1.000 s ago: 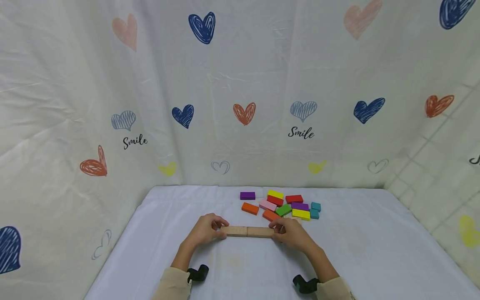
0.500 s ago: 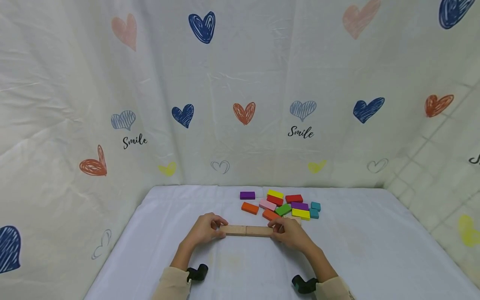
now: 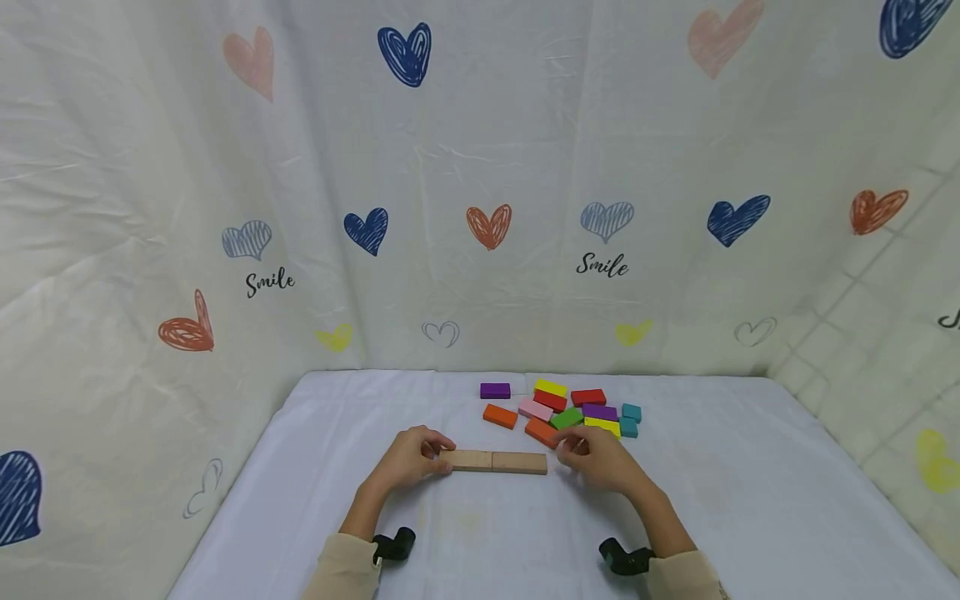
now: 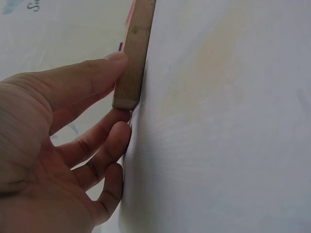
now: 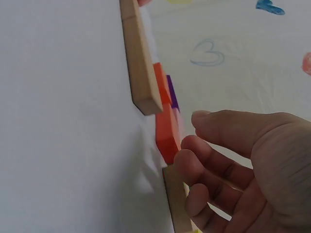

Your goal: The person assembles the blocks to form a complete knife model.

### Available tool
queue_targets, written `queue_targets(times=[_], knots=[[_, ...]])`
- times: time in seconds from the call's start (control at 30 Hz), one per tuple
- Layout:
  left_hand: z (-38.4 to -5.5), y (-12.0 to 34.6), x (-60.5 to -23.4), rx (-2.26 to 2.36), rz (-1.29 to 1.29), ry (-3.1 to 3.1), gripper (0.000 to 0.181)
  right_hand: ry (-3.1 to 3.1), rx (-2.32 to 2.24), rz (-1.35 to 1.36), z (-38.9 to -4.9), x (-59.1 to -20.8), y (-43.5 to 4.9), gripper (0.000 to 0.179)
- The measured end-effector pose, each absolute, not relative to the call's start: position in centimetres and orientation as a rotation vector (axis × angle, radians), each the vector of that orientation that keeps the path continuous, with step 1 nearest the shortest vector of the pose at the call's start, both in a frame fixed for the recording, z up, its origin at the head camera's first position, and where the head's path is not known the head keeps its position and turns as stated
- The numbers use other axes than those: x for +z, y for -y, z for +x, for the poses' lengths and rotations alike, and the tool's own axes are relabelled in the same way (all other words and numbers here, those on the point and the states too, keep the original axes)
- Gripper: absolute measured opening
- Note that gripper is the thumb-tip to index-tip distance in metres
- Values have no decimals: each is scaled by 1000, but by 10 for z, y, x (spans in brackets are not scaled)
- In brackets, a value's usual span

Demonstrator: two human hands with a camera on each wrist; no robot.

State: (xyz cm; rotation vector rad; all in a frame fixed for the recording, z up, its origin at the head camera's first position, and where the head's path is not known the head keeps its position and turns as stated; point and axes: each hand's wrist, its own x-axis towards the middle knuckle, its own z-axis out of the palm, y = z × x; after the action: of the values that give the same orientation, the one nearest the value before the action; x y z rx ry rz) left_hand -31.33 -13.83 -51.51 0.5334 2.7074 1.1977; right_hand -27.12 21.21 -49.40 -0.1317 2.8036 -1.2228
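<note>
While, from the head, the left hand (image 3: 408,460) pinches one wooden block (image 3: 471,461) by its end, a second block (image 3: 519,463) abuts it beyond those fingers; the right hand (image 3: 598,461), loosely curled, holds nothing. Left wrist: the thumb (image 4: 87,81) lies against its block. Right wrist: an orange block (image 5: 166,130) and a third block (image 5: 175,201) sit near the fingers.

Left hand (image 3: 408,459) pinches, right hand (image 3: 598,460) (fingers (image 5: 189,165) loosely curled) angles inward.

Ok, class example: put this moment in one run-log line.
wooden blocks: two end to end; left hand: grips left block's end; right hand: apart, holding nothing; coloured blocks: beyond
</note>
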Motion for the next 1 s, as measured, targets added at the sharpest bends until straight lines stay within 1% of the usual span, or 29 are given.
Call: queue_targets(times=[0.27,0.47,0.7,1.0], knots=[[-313,138,-515,1205,514,-2704,24,-2901,-1222,-23,-271,-487,-257,36],[-312,137,-514,1200,489,-2706,23,-2880,-1212,34,-274,-495,-277,39],[-311,137,-514,1184,478,-2716,23,-2817,-1244,81,-275,-506,-280,40],[-311,137,-515,1197,489,-2714,22,-2876,-1194,25,-277,-509,-273,38]])
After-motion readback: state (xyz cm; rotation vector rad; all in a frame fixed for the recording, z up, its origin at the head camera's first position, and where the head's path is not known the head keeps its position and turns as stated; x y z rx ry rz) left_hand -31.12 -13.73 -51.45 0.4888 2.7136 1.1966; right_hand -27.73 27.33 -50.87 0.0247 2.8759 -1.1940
